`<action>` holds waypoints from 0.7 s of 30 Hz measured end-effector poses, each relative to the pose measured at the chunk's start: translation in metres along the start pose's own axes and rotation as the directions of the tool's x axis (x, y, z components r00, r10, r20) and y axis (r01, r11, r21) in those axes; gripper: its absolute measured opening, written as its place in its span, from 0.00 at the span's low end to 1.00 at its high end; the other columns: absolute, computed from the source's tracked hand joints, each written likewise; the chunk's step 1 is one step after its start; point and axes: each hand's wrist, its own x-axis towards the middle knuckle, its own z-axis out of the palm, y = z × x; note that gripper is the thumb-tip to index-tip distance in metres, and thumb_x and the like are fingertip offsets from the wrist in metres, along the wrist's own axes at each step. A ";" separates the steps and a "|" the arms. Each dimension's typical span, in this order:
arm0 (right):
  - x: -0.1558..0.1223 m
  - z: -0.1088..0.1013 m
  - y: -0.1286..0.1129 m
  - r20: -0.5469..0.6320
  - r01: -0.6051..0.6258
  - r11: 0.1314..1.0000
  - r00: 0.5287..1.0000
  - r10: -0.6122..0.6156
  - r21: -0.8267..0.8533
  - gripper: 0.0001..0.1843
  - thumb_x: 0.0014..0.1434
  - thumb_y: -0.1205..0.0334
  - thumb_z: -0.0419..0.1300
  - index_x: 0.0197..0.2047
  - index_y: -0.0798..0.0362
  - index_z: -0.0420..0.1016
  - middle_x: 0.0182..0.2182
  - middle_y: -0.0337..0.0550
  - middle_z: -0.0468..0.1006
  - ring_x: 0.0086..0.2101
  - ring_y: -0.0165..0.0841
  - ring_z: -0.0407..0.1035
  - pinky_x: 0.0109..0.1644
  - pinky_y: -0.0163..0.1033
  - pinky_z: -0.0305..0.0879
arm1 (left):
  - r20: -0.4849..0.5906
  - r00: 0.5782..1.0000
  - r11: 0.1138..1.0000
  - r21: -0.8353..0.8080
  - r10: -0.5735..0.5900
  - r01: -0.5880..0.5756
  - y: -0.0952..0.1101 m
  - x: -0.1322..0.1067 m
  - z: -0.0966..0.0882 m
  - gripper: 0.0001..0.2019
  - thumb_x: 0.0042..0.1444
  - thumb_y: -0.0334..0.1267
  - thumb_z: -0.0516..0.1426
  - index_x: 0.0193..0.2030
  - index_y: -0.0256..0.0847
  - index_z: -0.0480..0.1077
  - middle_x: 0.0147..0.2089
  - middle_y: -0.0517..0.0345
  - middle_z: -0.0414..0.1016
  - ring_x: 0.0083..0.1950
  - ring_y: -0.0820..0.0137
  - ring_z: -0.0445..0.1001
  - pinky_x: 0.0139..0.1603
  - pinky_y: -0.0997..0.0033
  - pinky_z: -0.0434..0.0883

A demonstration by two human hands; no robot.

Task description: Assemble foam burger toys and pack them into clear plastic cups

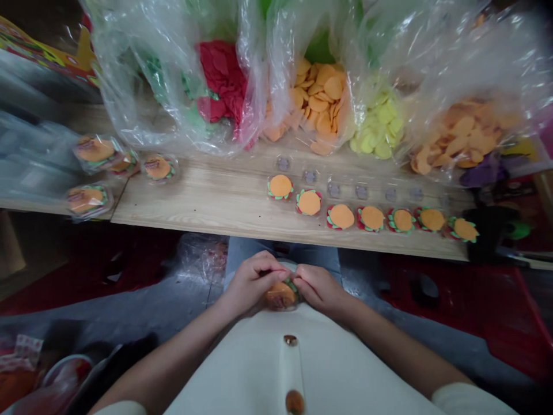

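Close to my body, my left hand (251, 282) and my right hand (318, 286) are both closed around one small felt burger (280, 295) in a clear plastic case. Its orange top and a bit of green edge show between my fingers. On the wooden board (207, 202) ahead lies a row of several more felt burgers (341, 216) with orange tops and green and red frills. Behind them sit small clear lids (333, 189).
Clear plastic bags along the back hold red felt pieces (222, 75), orange discs (319, 98), yellow-green discs (380, 124) and more orange pieces (464, 135). Several packed burgers (158, 168) lie at the left end. A black object (492, 233) stands at the right end.
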 end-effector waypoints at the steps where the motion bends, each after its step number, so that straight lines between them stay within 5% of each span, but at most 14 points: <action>1: 0.002 0.000 0.000 -0.016 -0.033 0.999 0.999 0.033 0.024 0.13 0.63 0.59 0.42 0.29 0.52 0.58 0.24 0.37 0.64 0.26 0.27 0.57 0.29 0.33 0.52 | 0.033 0.999 0.999 -0.019 -0.032 0.033 0.000 0.003 -0.005 0.10 0.54 0.40 0.55 0.32 0.40 0.76 0.31 0.55 0.71 0.34 0.71 0.69 0.36 0.73 0.66; 6: 0.013 -0.003 -0.002 -0.044 -0.138 0.983 0.989 0.144 0.122 0.14 0.63 0.58 0.42 0.27 0.52 0.58 0.25 0.36 0.63 0.27 0.27 0.57 0.31 0.32 0.53 | 0.206 0.973 0.980 -0.147 -0.101 0.133 -0.007 0.006 -0.031 0.11 0.52 0.40 0.56 0.41 0.42 0.75 0.39 0.53 0.75 0.40 0.67 0.71 0.41 0.70 0.66; 11: 0.017 0.010 0.002 -0.114 -0.298 0.930 0.938 0.327 0.216 0.15 0.63 0.55 0.42 0.27 0.51 0.57 0.23 0.34 0.62 0.26 0.27 0.57 0.30 0.33 0.53 | -0.044 0.982 0.971 -0.169 -0.181 0.172 -0.022 -0.001 -0.023 0.09 0.49 0.40 0.58 0.34 0.38 0.75 0.33 0.54 0.74 0.35 0.70 0.70 0.36 0.73 0.66; 14: 0.019 0.024 0.007 -0.182 -0.387 0.870 0.873 0.452 0.305 0.17 0.63 0.52 0.42 0.26 0.51 0.55 0.21 0.33 0.60 0.24 0.27 0.56 0.28 0.32 0.52 | -0.199 0.934 0.916 -0.336 -0.297 0.220 -0.028 0.000 -0.010 0.10 0.48 0.41 0.59 0.31 0.36 0.73 0.29 0.57 0.72 0.31 0.73 0.67 0.32 0.76 0.64; 17: 0.026 0.027 0.011 -0.254 -0.384 0.827 0.823 0.508 0.411 0.18 0.62 0.50 0.42 0.25 0.50 0.54 0.20 0.33 0.59 0.23 0.27 0.56 0.26 0.32 0.52 | -0.212 0.895 0.816 -0.530 -0.393 0.232 -0.028 0.004 -0.004 0.11 0.47 0.42 0.60 0.29 0.34 0.71 0.28 0.59 0.70 0.29 0.75 0.66 0.29 0.77 0.64; 21: 0.043 0.008 0.013 -0.199 -0.337 0.812 0.858 0.473 0.477 0.20 0.62 0.47 0.42 0.24 0.51 0.56 0.15 0.31 0.58 0.18 0.26 0.55 0.21 0.31 0.52 | -0.085 0.907 0.705 -0.661 -0.412 0.258 -0.019 0.010 -0.014 0.11 0.48 0.43 0.60 0.31 0.36 0.68 0.29 0.61 0.68 0.28 0.77 0.66 0.27 0.80 0.66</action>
